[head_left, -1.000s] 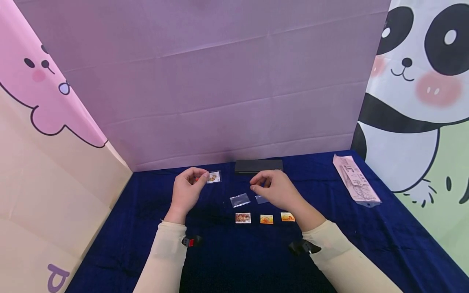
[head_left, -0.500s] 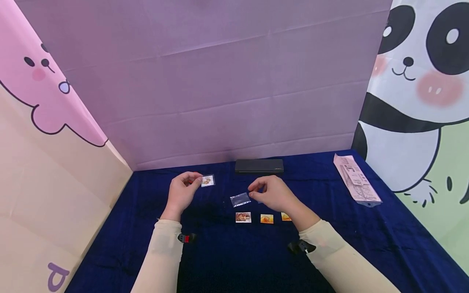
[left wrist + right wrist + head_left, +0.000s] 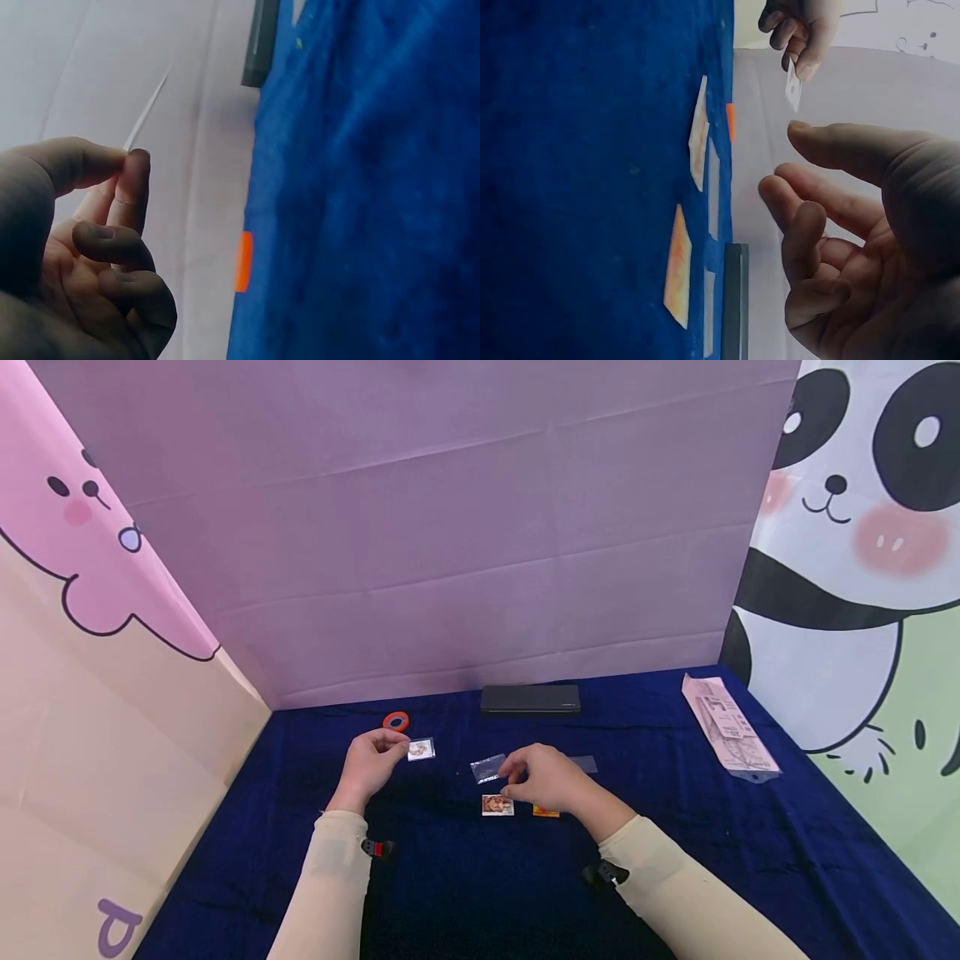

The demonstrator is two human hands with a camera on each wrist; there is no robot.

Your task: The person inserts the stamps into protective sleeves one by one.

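Lilac backdrop (image 3: 487,527) at the far side, dark blue cloth over the counter (image 3: 645,727). Left hand (image 3: 367,767): thumb and fingertips pinch a small picture card (image 3: 422,749) by its left edge, held up off the cloth, apparently in a clear sleeve. Right hand (image 3: 551,781): fingers loosely bent, thumb well apart from them, nothing held; above the near row. Card looks very light, thin, fairly stiff; edge-on it shows as a sliver. Likely slick if sleeved and easily creased, so best taken lightly by a border, off the printed face. Just left of the right hand, a clear sleeve (image 3: 486,768); right of it, part of another sleeve (image 3: 585,764). Both probably limp, clingy; lift by a corner. Near side: brown picture (image 3: 497,805), yellow-orange picture (image 3: 546,812) partly covered. Far: orange ring (image 3: 396,721), black case (image 3: 530,698). Far right: pink packet (image 3: 731,727).
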